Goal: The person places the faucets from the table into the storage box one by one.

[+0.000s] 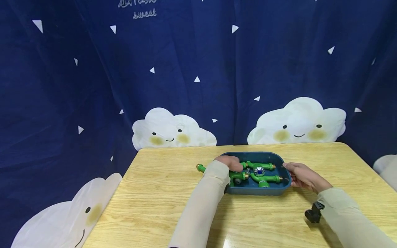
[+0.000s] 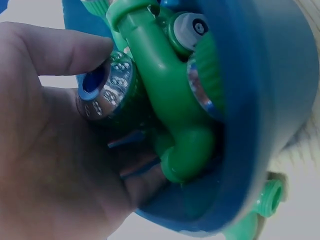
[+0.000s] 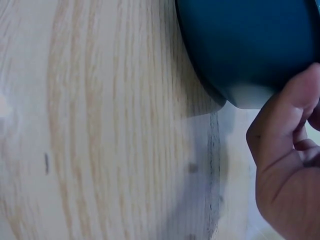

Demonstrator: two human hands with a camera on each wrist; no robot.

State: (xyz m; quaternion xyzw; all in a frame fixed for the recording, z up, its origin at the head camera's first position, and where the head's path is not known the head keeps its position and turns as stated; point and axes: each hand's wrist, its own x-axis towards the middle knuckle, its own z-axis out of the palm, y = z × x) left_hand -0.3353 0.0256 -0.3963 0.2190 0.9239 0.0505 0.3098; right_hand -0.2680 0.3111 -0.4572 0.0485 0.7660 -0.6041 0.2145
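Note:
A dark blue tub (image 1: 257, 191) holds several green plastic taps with brass-coloured threaded ends; one tap (image 1: 260, 166) has a clear knob with a blue centre. Reaching over the tub's left end, my left hand (image 1: 230, 162) is among the taps. In the left wrist view, its thumb presses the silver, blue-centred knob of a green tap (image 2: 119, 82), with the other fingers curled beneath, partly hidden. The right hand (image 1: 305, 176) grips the tub's right end, its thumb at the rim. That same grip on the tub wall (image 3: 245, 50) shows in the right wrist view.
Left of the tub, another green tap (image 1: 201, 168) lies on the wooden table (image 1: 161, 193), mostly hidden behind the left sleeve. A dark blue curtain (image 1: 186, 51) with white clouds hangs along the table's far edge. On the right sleeve sits a small black wrist camera (image 1: 314, 213).

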